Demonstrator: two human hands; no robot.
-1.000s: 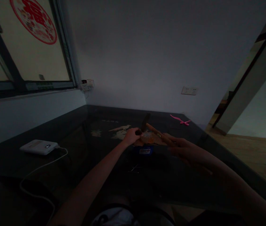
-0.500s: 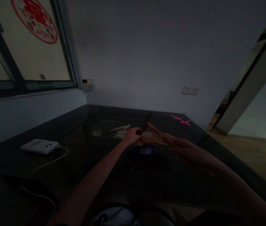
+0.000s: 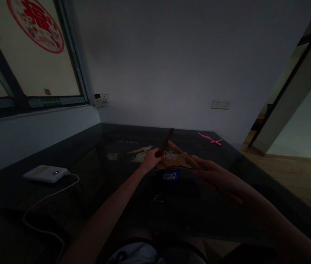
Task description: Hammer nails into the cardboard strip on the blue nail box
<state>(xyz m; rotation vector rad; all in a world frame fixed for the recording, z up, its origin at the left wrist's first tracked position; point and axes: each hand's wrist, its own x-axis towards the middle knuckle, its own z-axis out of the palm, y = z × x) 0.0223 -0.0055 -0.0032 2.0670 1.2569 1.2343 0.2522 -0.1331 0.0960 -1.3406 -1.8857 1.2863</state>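
Observation:
My left hand (image 3: 150, 160) is closed at the left edge of a brown, wrinkled, partly shiny piece (image 3: 174, 160); what its curled fingers hold is too dark to make out. The brown piece lies over a small blue box (image 3: 169, 176) with a white label. In my right hand (image 3: 217, 174) is a wooden-handled tool (image 3: 181, 154), slanting up and left across the brown piece. A long dark strip (image 3: 168, 138) rises at the handle's far end, close to my left fingers. Whether it belongs to the tool, I cannot tell.
The dark glossy table (image 3: 111, 205) bears pale printed patterns. A white power bank (image 3: 45, 173) with a white cable (image 3: 45, 192) lies at the left. Toward the back right is a pink ribbon (image 3: 214, 141). Thin, light sticks (image 3: 156, 198) lie in front of the box.
The handle's far end and the dark strip have shifted slightly left and up, the strip now leaning more. My right hand has moved a little left. My left hand has barely moved.

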